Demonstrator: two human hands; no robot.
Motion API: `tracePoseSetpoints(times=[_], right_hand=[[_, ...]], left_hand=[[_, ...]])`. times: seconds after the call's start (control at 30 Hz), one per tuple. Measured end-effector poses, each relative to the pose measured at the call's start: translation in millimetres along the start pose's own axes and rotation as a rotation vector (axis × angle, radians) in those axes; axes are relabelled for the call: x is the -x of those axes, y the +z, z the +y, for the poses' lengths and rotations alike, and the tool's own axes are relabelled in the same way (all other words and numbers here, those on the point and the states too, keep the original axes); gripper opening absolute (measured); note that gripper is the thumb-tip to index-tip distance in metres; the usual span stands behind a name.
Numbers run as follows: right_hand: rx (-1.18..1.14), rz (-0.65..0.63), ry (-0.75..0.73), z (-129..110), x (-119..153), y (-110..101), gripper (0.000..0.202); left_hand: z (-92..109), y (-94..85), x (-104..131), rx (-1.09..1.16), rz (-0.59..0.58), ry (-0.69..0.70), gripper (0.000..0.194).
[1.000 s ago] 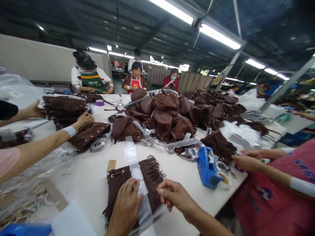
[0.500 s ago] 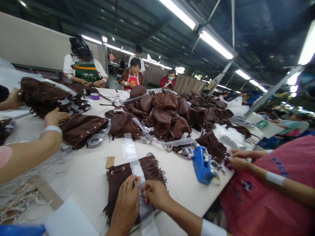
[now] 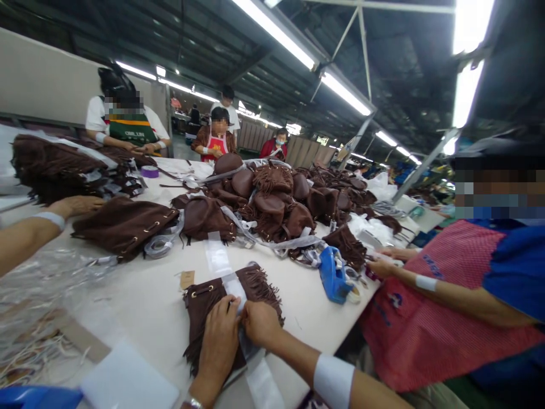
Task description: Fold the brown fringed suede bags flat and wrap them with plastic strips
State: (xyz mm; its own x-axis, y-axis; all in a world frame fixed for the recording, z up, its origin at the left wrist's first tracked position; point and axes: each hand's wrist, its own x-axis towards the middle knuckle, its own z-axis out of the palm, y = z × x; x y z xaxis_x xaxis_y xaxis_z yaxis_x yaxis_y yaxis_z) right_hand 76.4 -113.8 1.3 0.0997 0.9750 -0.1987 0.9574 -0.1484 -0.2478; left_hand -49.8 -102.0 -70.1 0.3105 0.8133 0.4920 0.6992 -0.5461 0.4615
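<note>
A dark brown fringed bag (image 3: pixel 202 304) lies flat on the table in front of me, its gold eyelets toward the upper left. A translucent whitish plastic strip (image 3: pixel 233 287) crosses it and extends past both edges. My left hand (image 3: pixel 219 338) rests on the bag, fingers together and tips closed at the strip's edge. Against it, my right hand (image 3: pixel 260 324) is closed in a pinch on the strip; the fingertips are partly hidden. A small tan tag (image 3: pixel 187 279) sits by the bag's upper left corner.
Brown bags (image 3: pixel 272 207) are heaped across the table (image 3: pixel 162 295). A blue tape dispenser (image 3: pixel 333 275) stands to the right, near a co-worker in a pink apron (image 3: pixel 419 301). Another person's arm (image 3: pixel 32 236) reaches in from the left. Plastic bags (image 3: pixel 63 284) and a white sheet (image 3: pixel 130 378) lie left.
My view has swung right, showing more of the co-worker there. My right hand has closed more tightly and moved up against my left. The left-side person's arm has drawn back from the stacked bags.
</note>
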Motion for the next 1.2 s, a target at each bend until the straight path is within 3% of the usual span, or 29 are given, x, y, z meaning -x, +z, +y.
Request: tracePoseSetpoints(times=[0.2, 0.63, 0.7, 0.83, 0.9, 1.2], right_hand=[[0.026, -0.005, 0.054, -2.8, -4.8, 0.1, 0.042], [0.019, -0.081, 0.136, -6.9, -5.7, -13.3, 0.04], [0.014, -0.145, 0.146, -7.5, -7.9, -16.4, 0.041], [0.021, -0.311, 0.126, -5.7, -15.8, -20.4, 0.018], [0.049, -0.348, 0.104, -3.6, -17.9, -21.8, 0.018], [0.142, -0.32, 0.014, 8.0, -4.7, -30.3, 0.029]], left_hand=[[0.7, -0.6, 2.6, -0.012, -0.009, -0.013, 0.039], [8.5, -8.9, -7.6, -0.055, -0.095, -0.053, 0.032], [10.3, -11.1, -8.7, -0.067, -0.109, -0.057, 0.032], [11.6, -12.5, -9.4, -0.078, -0.132, -0.06, 0.031], [12.0, -12.6, -9.7, -0.08, -0.141, -0.062, 0.031], [14.7, -15.4, -12.8, -0.072, -0.157, -0.074, 0.03]])
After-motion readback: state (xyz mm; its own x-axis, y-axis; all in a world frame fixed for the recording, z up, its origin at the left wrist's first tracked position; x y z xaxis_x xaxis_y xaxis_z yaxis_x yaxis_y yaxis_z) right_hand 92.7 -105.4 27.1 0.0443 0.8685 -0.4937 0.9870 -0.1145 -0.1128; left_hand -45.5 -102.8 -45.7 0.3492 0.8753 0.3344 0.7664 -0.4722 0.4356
